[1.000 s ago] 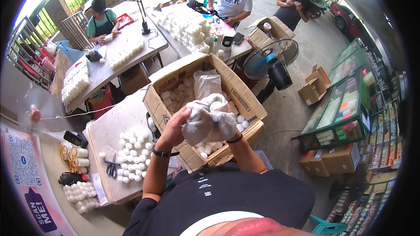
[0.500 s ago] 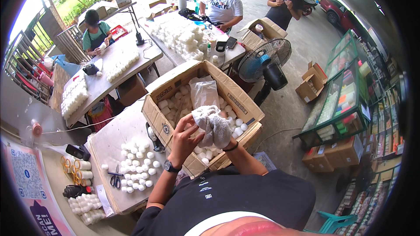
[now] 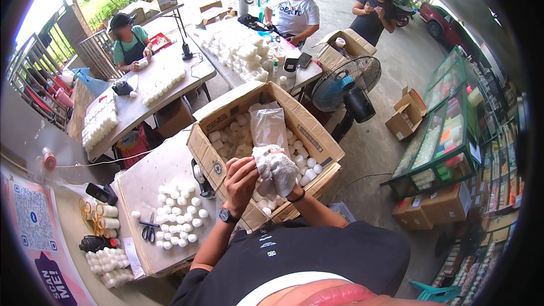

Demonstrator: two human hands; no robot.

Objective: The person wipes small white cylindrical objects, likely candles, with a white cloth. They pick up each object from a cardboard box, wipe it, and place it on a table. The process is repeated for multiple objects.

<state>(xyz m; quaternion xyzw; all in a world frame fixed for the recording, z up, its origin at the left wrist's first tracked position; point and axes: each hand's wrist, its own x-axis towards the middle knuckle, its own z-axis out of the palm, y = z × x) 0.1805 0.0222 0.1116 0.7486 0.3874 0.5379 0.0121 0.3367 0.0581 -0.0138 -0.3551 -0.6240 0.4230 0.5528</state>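
A white terry cloth (image 3: pixel 277 171) is bunched over my right hand (image 3: pixel 296 194) above the open cardboard box (image 3: pixel 320 146). The cloth hides most of that hand; a bit of skin shows at its top, and the hand appears closed around the fabric. My left hand (image 3: pixel 240 180), wearing a dark wristwatch, has its fingers bent and pressed together at the cloth's left edge. Whether a small piece sits inside the cloth cannot be seen. Below, many white rounded cylinders (image 3: pixel 229 136) fill the box, with a clear plastic bag (image 3: pixel 268 127) lying on them.
Loose white pieces (image 3: pixel 177 215) and scissors (image 3: pixel 149 228) lie on the table at left. A pedestal fan (image 3: pixel 347 88) stands beyond the box. Three people are around the far tables (image 3: pixel 198 71), which bear piled white pieces. Green-framed shelves (image 3: pixel 436 141) stand at right.
My left fingers have come up to the cloth's edge. The cloth and my right hand have shifted slightly down and right. The whole view has moved a little.
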